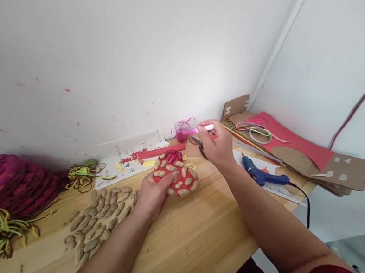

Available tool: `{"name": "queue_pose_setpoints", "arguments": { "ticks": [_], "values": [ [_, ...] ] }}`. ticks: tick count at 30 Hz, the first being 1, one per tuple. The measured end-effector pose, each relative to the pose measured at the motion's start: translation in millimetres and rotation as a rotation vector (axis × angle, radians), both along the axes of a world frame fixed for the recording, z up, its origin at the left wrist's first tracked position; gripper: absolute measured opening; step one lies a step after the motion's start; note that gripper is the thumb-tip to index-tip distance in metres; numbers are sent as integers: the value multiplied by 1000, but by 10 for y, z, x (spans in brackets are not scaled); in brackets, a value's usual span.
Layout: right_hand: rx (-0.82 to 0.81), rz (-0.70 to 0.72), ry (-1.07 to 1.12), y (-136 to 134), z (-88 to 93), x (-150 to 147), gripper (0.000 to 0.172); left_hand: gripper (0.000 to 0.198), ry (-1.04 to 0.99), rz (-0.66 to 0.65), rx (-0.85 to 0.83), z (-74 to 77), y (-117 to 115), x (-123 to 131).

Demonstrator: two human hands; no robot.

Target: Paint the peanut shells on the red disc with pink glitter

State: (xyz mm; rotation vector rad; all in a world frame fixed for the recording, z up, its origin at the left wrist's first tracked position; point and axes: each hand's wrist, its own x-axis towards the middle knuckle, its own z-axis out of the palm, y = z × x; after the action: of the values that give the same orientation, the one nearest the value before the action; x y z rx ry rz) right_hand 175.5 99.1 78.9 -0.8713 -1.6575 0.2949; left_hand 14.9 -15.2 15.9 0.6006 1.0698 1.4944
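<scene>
My left hand [155, 190] is closed round the near-left edge of a red disc covered with peanuts [181, 183], thumb on top. A few peanuts at its far edge are painted magenta, and a yellow loop sticks out on its right. In my right hand [216, 142] is a paintbrush [201, 130] with a white and pink handle, pinched between thumb and fingers. The brush's lower end reaches to a small clear cup of magenta paint [181, 132] by the wall; its tip is hard to make out there.
Loose peanuts [97, 220] lie left of my left arm. Beyond them are magenta peanut-covered pieces [6, 195] and green yarn [3, 232]. A blue glue gun [262, 173] with a black cord rests at right, near stacked cardboard [349, 173] and red sheets [294, 142]. Scissors [202, 151] lie behind my right hand.
</scene>
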Motion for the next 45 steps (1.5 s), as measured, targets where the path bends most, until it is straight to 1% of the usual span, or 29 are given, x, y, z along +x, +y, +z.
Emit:
{"name": "queue_pose_setpoints", "arguments": {
  "ticks": [1,3,5,7,9,12,16,20,23,27,30,36,39,41,43,45],
  "values": [
    [-43,-35,-2,69,24,11,20,47,2,1,3,-12,3,-1],
    [-89,-85,-76,211,77,6,22,46,4,-3,8,-22,6,-1],
    [-113,-148,-204,350,132,-37,23,48,6,-16,0,-18,4,2],
    [-169,-240,-339,479,179,-113,27,49,6,-29,-12,-11,2,6],
    [-238,-300,-481,589,207,-210,30,49,7,-37,-8,-13,3,6],
    [-290,-304,-577,711,203,-358,28,49,17,-44,10,-36,8,2],
    [-330,-296,-642,805,139,-497,28,49,16,-63,24,-64,18,-5],
    [-359,-295,-677,838,85,-540,29,49,29,-47,22,-75,22,-13],
    [-361,-296,-683,833,90,-525,29,49,38,-50,12,-78,22,-14],
    [-329,-306,-664,798,148,-498,30,50,45,-46,9,-67,22,-11],
    [-318,-285,-657,762,183,-498,28,51,59,-48,13,-66,19,-15],
    [-311,-268,-595,690,220,-443,25,50,58,-58,39,-106,28,-35],
    [-304,-259,-491,567,270,-356,26,49,53,-55,43,-121,38,-39],
    [-254,-192,-263,404,303,-299,24,47,56,-60,50,-129,43,-39],
    [-206,-28,-63,182,318,-258,22,46,56,-66,54,-134,44,-38],
    [-213,125,63,-61,299,-237,21,47,55,-66,55,-133,40,-36]
  ]
}}
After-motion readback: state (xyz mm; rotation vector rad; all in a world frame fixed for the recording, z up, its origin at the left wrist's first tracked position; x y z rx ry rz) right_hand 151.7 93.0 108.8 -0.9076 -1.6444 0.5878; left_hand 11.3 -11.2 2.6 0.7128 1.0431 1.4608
